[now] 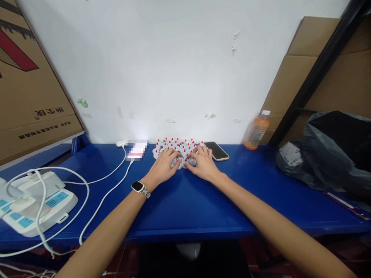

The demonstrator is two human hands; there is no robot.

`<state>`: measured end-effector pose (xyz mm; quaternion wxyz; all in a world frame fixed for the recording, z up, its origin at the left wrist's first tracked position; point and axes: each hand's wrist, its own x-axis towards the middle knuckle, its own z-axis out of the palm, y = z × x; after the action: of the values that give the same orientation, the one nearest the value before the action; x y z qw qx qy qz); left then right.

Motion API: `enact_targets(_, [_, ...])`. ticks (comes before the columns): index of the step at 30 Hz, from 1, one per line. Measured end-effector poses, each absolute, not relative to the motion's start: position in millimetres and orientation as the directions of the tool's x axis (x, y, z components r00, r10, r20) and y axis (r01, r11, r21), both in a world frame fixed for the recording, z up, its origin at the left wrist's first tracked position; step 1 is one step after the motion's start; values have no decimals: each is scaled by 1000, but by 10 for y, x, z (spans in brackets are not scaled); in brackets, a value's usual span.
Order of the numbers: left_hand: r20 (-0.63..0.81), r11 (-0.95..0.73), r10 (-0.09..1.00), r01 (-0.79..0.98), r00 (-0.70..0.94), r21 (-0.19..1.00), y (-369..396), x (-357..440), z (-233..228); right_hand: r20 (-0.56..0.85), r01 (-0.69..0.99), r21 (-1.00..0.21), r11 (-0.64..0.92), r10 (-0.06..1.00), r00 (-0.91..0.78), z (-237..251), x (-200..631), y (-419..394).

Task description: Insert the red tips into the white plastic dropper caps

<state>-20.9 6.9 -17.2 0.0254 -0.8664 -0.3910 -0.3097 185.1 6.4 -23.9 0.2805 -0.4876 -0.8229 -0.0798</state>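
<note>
A tight cluster of small red-tipped white caps [183,146] stands upright on the blue table, against the wall. My left hand [164,164] reaches into the near left side of the cluster, thumb and fingers curled around a cap at its front edge. On the near right side, my right hand [204,163] has its thumb and forefinger bent around another red-tipped white cap [191,162]. The two thumbs point toward each other with a narrow gap between them. My fingers hide part of the cluster. A watch [138,187] is on my left wrist.
A phone [216,150] lies right of the cluster; a blurred-out device [136,150] with white cables lies left. A power strip [43,208] sits at the left edge. An orange drink bottle [257,131] and a black plastic bag [319,154] are on the right.
</note>
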Motion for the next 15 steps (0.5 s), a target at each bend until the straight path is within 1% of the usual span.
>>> enact_targets(3, [551, -698, 657, 692, 515, 185, 43, -170, -179, 519, 837, -154, 525, 764, -383, -237, 1816, 85])
enact_targets(5, [549, -705, 647, 690, 530, 165, 19, -149, -177, 539, 815, -187, 549, 751, -382, -225, 1825, 75])
enact_targets(8, [542, -714, 626, 692, 561, 109, -36, -107, -161, 570, 732, -280, 622, 721, -395, -193, 1868, 21])
enact_targets(11, [528, -720, 613, 691, 588, 65, -98, -57, -141, 519, 633, -412, 656, 740, -428, -159, 1906, -46])
enact_targets(13, [522, -723, 614, 687, 592, 71, -128, -35, -133, 505, 593, -456, 664, 741, -442, -143, 1905, -82])
enact_targets(15, [524, -720, 622, 688, 583, 90, -141, -24, -130, 523, 557, -472, 684, 725, -448, -138, 1882, -107])
